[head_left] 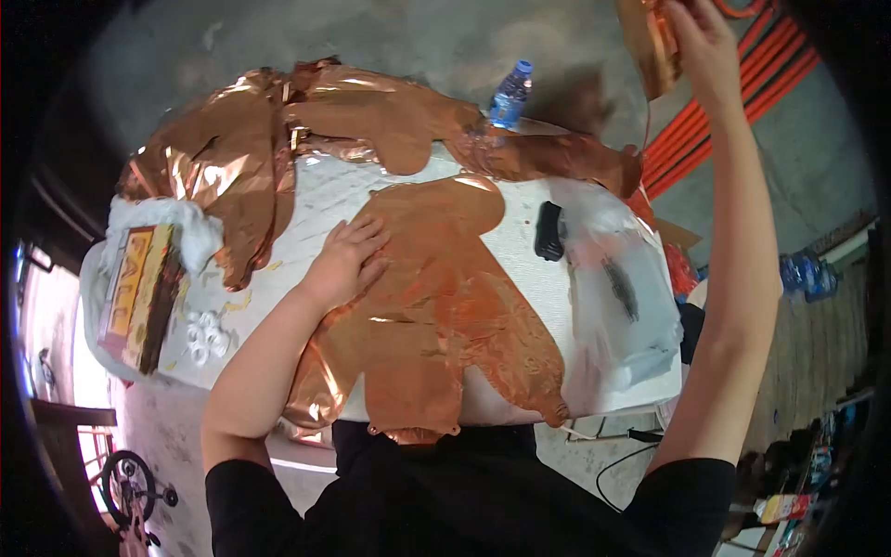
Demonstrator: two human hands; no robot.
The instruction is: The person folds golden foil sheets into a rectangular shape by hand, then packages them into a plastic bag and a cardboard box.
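Note:
A flat, uninflated copper-coloured foil balloon with several rounded lobes lies on the white table in front of me. My left hand rests on its left side, palm down with the fingers stretched out. Up at the top right, beyond the table, my right hand is closed on a piece of copper-coloured foil, whose upper end is cut off by the frame. More crumpled copper foil balloons run along the table's far edge and hang over its left end.
A blue-capped water bottle stands at the far edge. To the right lie a black object and a clear plastic bag. A box and small white rolls sit at left. Orange tubes lie beyond.

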